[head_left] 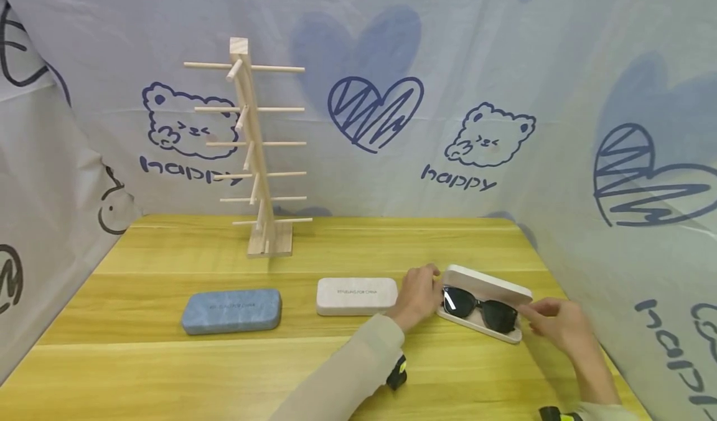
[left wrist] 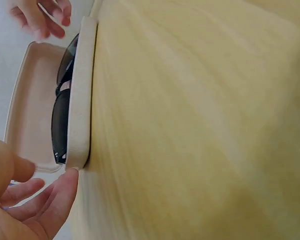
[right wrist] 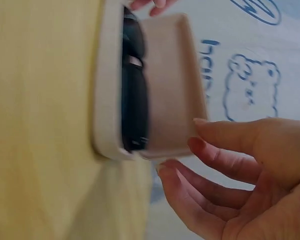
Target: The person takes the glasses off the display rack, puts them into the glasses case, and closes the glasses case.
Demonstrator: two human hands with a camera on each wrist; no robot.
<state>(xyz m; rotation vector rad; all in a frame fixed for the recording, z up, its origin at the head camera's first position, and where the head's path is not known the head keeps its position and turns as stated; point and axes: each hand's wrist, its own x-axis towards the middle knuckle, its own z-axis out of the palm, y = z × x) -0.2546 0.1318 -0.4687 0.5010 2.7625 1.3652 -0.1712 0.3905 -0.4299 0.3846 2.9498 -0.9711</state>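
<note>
An eyeglass case (head_left: 479, 332) with a pale shell and pinkish lining stands open on the table's right side, its lid (head_left: 493, 285) tilted up at the back. Dark sunglasses (head_left: 480, 309) lie folded inside, lenses facing the front. My left hand (head_left: 417, 296) is at the case's left end; in the left wrist view a fingertip (left wrist: 72, 172) touches the corner of its base. At the other end is my right hand (head_left: 560, 326), its thumb and fingers loosely bent, with the thumb tip (right wrist: 200, 121) at the lid's edge. Whether the right fingertips press the lid is unclear.
A closed white case (head_left: 356, 296) lies just left of my left hand, and a closed blue case (head_left: 232, 312) lies farther left. Behind them stands a wooden rack (head_left: 254, 134) with several pegs. Printed cloth (head_left: 381, 47) hangs around the wooden table (head_left: 185, 371).
</note>
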